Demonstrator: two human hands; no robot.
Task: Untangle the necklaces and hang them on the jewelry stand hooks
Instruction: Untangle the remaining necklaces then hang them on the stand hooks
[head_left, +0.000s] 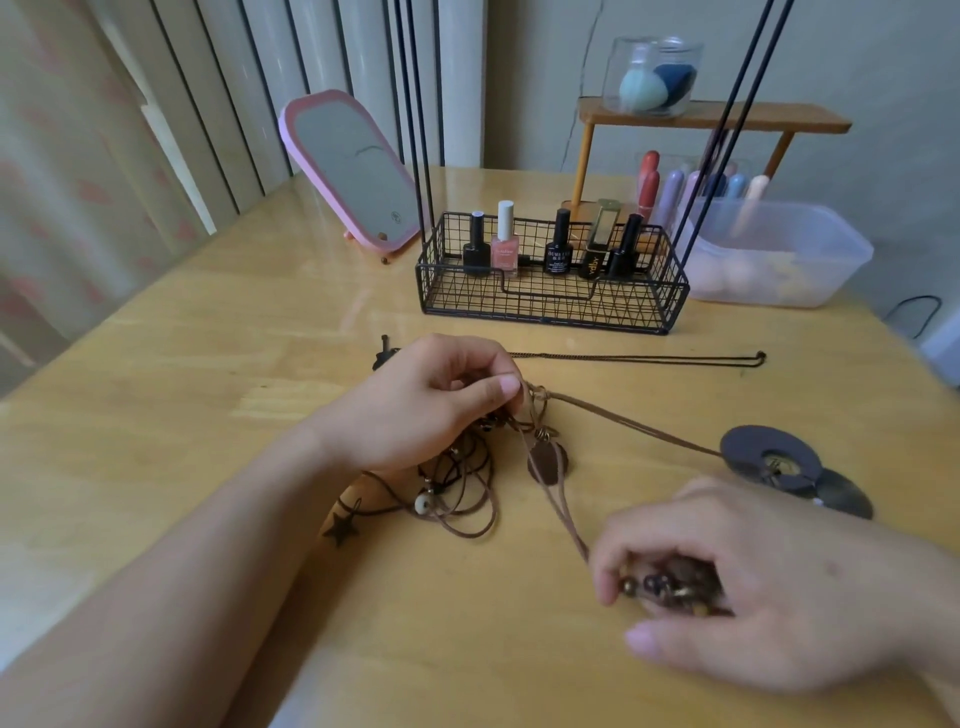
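The person's left hand (415, 405) reaches in from the lower left, forearm stretched across the pale wooden worktop (182, 374), back of the hand up and fingers curled; thumb and fingertips pinch the brown cords where they knot together. Beneath that hand lies the tangle of brown cord necklaces (457, 493), looped on the worktop with a white bead, a dark star charm and a brown oval pendant among the strands.

The right hand (737, 577) comes in from the lower right, knuckles up, fingers curled around a cluster of dark and amber beads (670, 587) (slightly blurred). Two brown cords run taut from this hand up to the pinch of the left hand. Another cord leads from the knot to a flat grey disc pendant (769, 457) lying on the worktop to the right.

Behind the hands a thin dark chain necklace (639, 357) lies stretched out straight. Farther back stands the black wire jewelry stand (550, 296), its basket base holding nail-polish bottles, its thin black rods rising out of view. A pink-framed mirror (353, 166) leans to its left.
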